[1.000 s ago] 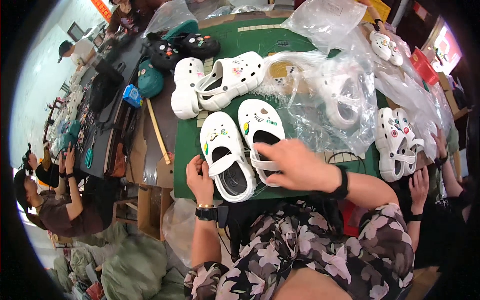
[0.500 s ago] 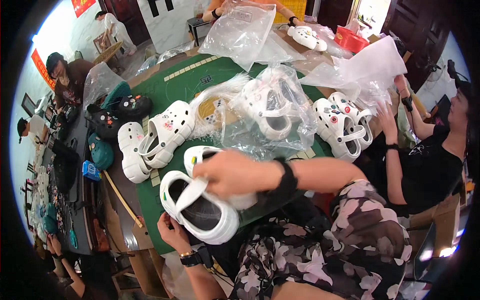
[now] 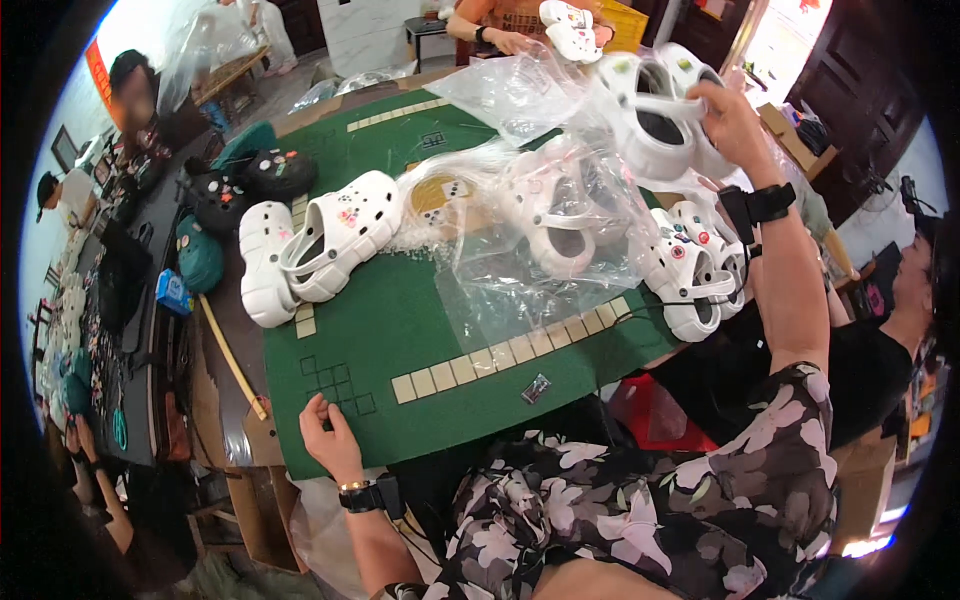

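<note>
Raised over the far right of the table, my right hand [image 3: 735,128] grips a pair of white clogs [image 3: 655,125] by the heel side. The clogs are slightly blurred. Below them lies another white clog pair [image 3: 690,265] decorated with charms. At the near left edge my left hand [image 3: 328,435] rests on the green mat [image 3: 365,325], fingers loosely bent and holding nothing. White clogs with pink charms [image 3: 345,225] stand at the left of the mat. Mid-table, a white clog pair [image 3: 555,215] lies in a clear plastic bag.
A small dark packet [image 3: 537,388] lies near the front edge. Teal clogs [image 3: 200,255], black clogs [image 3: 275,175] and a blue box [image 3: 173,292] stand at the left. Across the table a person holds white clogs [image 3: 572,30]. Another person sits close on my right.
My right hand has lifted the white clogs from the near side and carried them to the far right. My left hand has come away from them and stays at the near left edge.
</note>
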Tool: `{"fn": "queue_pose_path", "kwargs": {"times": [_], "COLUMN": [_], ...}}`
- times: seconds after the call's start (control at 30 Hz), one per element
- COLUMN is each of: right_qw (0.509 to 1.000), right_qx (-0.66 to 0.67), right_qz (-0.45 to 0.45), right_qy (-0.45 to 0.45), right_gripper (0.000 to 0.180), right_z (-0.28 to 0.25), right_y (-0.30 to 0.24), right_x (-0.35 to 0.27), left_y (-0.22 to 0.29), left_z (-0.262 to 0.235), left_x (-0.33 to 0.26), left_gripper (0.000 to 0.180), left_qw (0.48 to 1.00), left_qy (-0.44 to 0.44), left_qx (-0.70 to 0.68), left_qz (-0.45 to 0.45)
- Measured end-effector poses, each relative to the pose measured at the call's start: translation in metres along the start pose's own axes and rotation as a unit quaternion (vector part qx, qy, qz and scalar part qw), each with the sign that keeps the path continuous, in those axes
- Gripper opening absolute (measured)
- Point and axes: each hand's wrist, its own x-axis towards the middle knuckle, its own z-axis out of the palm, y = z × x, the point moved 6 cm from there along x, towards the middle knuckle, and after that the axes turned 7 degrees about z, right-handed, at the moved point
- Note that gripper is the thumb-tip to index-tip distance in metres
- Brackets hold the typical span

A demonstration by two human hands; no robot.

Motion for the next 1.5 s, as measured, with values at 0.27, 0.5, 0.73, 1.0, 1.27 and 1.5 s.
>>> {"fn": "queue_pose_path", "kwargs": {"times": [0.27,0.5,0.73,1.0,1.27,1.5], "right_qw": [0.877,0.985,0.93,0.903,0.89,0.84], "right_qx": [-0.301,-0.053,0.233,0.272,0.288,0.265], "right_qz": [0.182,0.068,-0.142,-0.184,-0.141,-0.267], "right_qy": [-0.327,-0.147,-0.245,-0.276,-0.324,-0.391], "right_gripper": [0.027,0.033,0.031,0.062,0.042,0.026], "right_z": [0.089,0.069,0.133,0.297,0.303,0.206], "right_y": [0.145,0.054,-0.255,-0.405,-0.43,-0.378], "right_x": [-0.089,0.001,0.033,-0.001,-0.052,-0.115], "left_y": [0.011,0.022,0.019,0.027,0.021,0.012], "left_z": [0.007,0.002,-0.003,0.004,-0.002,-0.017], "left_x": [0.005,0.006,0.006,0.009,0.004,0.026], "left_gripper": [0.023,0.02,0.02,0.02,0.044,0.07], "left_qw": [1.0,1.0,0.999,0.999,1.0,0.998], "left_qy": [-0.017,-0.01,-0.004,-0.009,-0.01,0.039], "left_qx": [0.001,0.018,0.037,0.035,0.011,-0.02], "left_qz": [0.012,0.01,0.015,0.032,-0.013,-0.036]}}
